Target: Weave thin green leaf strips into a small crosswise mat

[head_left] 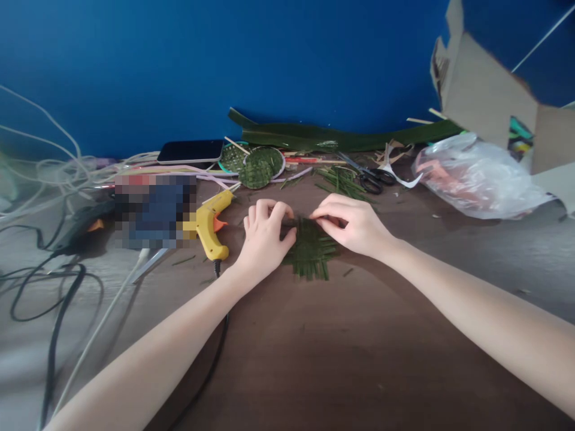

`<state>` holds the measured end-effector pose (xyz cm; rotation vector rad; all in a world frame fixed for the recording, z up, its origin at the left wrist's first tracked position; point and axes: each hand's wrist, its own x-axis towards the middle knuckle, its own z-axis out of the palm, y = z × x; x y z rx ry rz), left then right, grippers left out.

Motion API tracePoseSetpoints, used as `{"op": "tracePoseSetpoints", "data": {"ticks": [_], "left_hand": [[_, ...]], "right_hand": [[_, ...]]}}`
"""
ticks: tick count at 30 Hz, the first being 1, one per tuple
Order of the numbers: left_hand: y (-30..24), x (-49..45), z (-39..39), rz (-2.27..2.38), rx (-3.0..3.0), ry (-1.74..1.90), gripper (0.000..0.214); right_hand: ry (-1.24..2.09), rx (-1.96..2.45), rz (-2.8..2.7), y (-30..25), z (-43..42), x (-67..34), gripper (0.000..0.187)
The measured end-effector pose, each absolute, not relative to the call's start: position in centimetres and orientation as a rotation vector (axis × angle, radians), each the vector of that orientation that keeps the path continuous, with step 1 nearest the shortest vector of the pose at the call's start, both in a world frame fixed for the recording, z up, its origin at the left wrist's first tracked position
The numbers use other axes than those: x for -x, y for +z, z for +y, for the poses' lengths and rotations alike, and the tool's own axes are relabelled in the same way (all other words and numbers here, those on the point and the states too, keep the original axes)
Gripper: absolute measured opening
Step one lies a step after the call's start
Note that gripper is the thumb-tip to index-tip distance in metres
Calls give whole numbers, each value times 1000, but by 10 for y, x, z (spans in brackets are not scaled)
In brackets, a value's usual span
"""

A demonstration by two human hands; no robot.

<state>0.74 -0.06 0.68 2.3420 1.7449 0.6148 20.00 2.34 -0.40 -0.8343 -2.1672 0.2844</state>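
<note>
A small mat woven from green leaf strips [311, 254] lies on the brown table [314, 347], its loose ends pointing toward me. My left hand [265, 236] rests on the mat's left edge with fingers curled over the top strip. My right hand [353, 224] pinches the same top strip from the right side. Both hands meet at the mat's far edge and partly cover it.
A yellow glue gun [211, 224] lies left of my left hand, its black cord running toward me. Round woven discs [260, 164], scissors [371, 176], long green leaves [341, 137], a phone [191, 151], a plastic bag [476, 179], cardboard [485, 90] and tangled cables [49, 269] ring the back.
</note>
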Motion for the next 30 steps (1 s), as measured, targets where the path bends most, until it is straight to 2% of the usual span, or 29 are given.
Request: {"op": "tracePoseSetpoints", "data": {"ticks": [13, 23, 30], "left_hand": [[6, -7, 0, 1731, -2342, 626, 15], [6, -6, 0, 1726, -2323, 640, 17], [3, -6, 1, 1717, -2339, 657, 16]], "right_hand": [[230, 676, -2214, -2, 18, -199, 15], [285, 792, -2228, 1, 15, -193, 10], [361, 834, -2260, 1, 15, -195, 21]]}}
